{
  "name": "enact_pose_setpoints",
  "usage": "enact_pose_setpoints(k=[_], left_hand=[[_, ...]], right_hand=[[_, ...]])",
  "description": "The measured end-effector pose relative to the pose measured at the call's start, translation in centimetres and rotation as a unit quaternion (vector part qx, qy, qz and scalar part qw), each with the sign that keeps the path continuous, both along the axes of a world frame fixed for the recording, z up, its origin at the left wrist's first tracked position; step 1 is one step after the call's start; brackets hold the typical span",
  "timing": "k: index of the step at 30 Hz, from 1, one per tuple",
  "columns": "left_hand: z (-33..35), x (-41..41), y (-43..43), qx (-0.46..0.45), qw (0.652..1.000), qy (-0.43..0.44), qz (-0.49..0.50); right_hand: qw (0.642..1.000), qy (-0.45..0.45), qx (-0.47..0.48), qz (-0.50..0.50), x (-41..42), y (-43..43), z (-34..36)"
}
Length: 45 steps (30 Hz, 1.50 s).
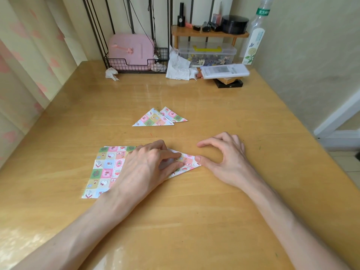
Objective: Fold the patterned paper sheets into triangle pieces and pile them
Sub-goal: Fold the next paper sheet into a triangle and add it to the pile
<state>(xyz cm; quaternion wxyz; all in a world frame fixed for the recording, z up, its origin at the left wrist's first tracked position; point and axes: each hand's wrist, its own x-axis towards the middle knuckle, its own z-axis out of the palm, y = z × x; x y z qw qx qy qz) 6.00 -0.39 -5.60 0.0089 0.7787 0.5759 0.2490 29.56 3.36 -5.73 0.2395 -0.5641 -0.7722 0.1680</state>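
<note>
Left hand (148, 164) flat on folded paper (187, 162), right hand (228, 158) relaxed, thumb touching its corner, glossy wooden table (194, 215), curtain (23, 75) beside.

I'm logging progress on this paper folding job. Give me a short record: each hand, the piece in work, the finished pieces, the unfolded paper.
left hand: fingers press down on the piece in work
right hand: thumb touches the piece's right tip, holds nothing
piece in work: partly folded, flat on the table, left part hidden under the left hand
finished triangles: two, overlapping, beyond the hands
flat sheet: unfolded, partly under the left hand; one or several, cannot tell
</note>
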Motion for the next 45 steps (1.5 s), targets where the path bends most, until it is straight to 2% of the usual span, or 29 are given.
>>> enact_pose_setpoints(k=[6, 10, 22, 29, 31, 39, 45], left_hand=[[-0.1, 0.0, 0.2, 0.000, 1.000, -0.004, 0.002], [-0.2, -0.1, 0.3, -0.001, 1.000, -0.004, 0.004], [-0.2, -0.2, 0.2, -0.038, 0.999, -0.028, 0.012], [-0.1, -0.2, 0.2, -0.044, 0.998, -0.038, 0.011], [-0.1, -0.2, 0.2, -0.045, 0.998, -0.037, 0.012], [-0.2, -0.3, 0.3, -0.047, 0.998, -0.050, 0.010], [-0.4, -0.8, 0.8, -0.082, 0.993, -0.089, -0.011]], right_hand=[[0.999, -0.025, -0.015, -0.018, 0.0, -0.1, 0.2], [0.997, 0.035, -0.055, -0.029, 0.2, 0.2, 0.6], [0.998, 0.012, -0.057, -0.020, 0.3, 0.2, 0.5], [0.982, 0.170, -0.070, -0.033, 0.7, 0.8, 0.9], [0.985, 0.160, -0.044, -0.045, 0.3, 0.5, 0.7], [0.999, 0.024, 0.009, -0.028, -1.9, -0.4, -0.3], [1.000, 0.000, 0.011, -0.025, -2.0, -0.3, -0.6]])
